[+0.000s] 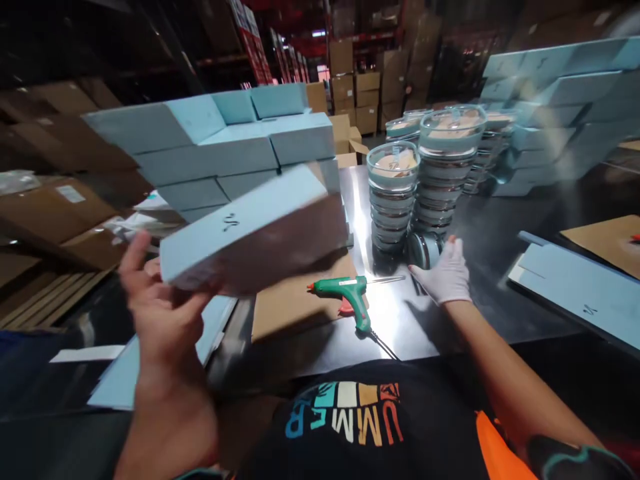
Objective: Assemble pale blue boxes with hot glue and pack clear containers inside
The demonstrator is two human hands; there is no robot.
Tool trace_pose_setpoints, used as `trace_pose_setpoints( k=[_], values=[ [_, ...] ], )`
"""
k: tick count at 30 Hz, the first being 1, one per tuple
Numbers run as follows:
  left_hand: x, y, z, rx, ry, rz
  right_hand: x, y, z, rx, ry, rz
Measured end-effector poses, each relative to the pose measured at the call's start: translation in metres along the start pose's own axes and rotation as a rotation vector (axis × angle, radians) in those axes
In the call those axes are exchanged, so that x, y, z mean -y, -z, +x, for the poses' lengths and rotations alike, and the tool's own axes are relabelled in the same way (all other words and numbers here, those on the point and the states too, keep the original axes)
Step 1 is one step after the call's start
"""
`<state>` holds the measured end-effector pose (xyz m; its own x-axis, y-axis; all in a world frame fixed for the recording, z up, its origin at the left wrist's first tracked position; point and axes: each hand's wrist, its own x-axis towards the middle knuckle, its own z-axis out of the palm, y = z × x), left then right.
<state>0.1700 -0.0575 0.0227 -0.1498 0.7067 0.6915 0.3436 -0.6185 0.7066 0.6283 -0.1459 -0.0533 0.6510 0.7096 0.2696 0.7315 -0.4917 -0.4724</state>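
My left hand (pixel 167 293), bare and slightly blurred, is closed on the near left end of a long pale-blue cardboard box (pixel 250 223). The box is tilted above the table, with a small black mark on its top face. My right hand (pixel 447 273), in a white glove, has its thumb and fingers around a round glass dish (pixel 424 250), which stands on its edge beside the stacks. Just behind it rise tall stacks of glass dishes (pixel 395 200), with brown card inside the top ones. Between my hands a green glue gun (pixel 345 290) lies on its side.
Under the glue gun lies a brown cardboard sheet (pixel 285 307) on the shiny dark table (pixel 320 353). Pale-blue boxes are piled at back left (pixel 200 153) and back right (pixel 550 113). A flat pale-blue carton (pixel 575 287) lies on the right. Warehouse racks stand behind.
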Motion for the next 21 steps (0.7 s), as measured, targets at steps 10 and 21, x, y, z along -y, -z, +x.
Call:
trace_pose_setpoints(
  k=[10,21],
  values=[
    [0.051,-0.041,-0.081,0.374,0.575,-0.269,0.014,0.066,-0.01,-0.674,0.675,0.299],
    [0.079,-0.073,-0.155,0.579,0.561,-0.45,0.108,0.113,-0.057,0.255,1.284,0.574]
  ],
)
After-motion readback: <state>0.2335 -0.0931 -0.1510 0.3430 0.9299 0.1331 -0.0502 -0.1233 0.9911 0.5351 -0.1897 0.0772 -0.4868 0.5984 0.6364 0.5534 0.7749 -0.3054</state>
